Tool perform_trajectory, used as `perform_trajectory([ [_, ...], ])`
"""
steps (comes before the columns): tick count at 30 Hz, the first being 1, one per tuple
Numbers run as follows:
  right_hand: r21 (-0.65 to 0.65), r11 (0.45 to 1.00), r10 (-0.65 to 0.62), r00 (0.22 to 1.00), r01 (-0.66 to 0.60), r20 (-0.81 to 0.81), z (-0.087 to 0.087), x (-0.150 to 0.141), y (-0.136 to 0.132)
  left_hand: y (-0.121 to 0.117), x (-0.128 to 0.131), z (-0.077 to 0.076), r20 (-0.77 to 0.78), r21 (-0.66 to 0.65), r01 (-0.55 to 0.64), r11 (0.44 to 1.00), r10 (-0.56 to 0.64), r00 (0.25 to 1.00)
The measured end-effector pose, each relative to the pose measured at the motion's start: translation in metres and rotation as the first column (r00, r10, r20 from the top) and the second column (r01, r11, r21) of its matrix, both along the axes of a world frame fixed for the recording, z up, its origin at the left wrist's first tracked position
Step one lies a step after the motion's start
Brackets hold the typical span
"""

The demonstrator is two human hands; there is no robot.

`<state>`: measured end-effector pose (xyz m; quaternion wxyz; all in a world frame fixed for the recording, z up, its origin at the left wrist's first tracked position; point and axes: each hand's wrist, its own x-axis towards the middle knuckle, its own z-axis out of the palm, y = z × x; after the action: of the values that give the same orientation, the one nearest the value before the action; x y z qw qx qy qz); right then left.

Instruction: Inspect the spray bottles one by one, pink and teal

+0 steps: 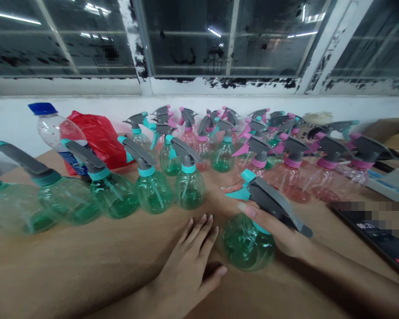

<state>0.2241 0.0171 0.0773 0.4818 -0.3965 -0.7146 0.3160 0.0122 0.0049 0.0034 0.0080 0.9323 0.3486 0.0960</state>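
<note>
Item, your right hand: closed around the neck of a green spray bottle, fingers under the grey trigger head, teal nozzle pointing away from you; the bottle stands on the wooden table, head seated on it.

Item, your left hand: flat on the table just beside that bottle, fingers spread a little, thumb toward the bottle's base; it holds nothing.

Item, beyond your left hand: a row of green bottles, each with a grey head and teal collar fitted, running off to your far left.

Item, beyond your right hand: pink bottles with grey heads and pink collars, crowded together; more green and pink ones stand behind them toward the wall.

Item, far left past the green row: a clear water bottle with a blue cap; a red plastic bag just behind it.

Item, to the right of your right hand: a dark phone lying flat, screen lit.

Progress, as judged: every bottle in view carries a head, so most of the lot looks assembled; the one in your grip appears the piece in hand; no loose heads or bare bottles are visible.
</note>
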Motion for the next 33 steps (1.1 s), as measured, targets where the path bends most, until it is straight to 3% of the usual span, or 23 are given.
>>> perform_trajectory([
  [11, -0.006, 1.0, 0.004, 1.0, -0.004, -0.007, -0.004, 0.001, 0.001, 0.0, 0.0, 0.001, 0.0, -0.017, 0.002, 1.0, -0.002, 1.0],
  [19, -0.012, 0.994, -0.105, 0.991, 0.106, 0.078, -0.009, 0.007, -0.002, 0.001, 0.0, 0.001, 0.006, -0.017, -0.001, 1.0, 0.001, 1.0],
  [33, -0.048, 0.995, 0.079, 0.992, -0.084, -0.102, -0.015, 0.004, 0.005, 0.0, 0.001, 0.002, -0.005, -0.018, -0.004, 1.0, 0.004, 1.0],
])
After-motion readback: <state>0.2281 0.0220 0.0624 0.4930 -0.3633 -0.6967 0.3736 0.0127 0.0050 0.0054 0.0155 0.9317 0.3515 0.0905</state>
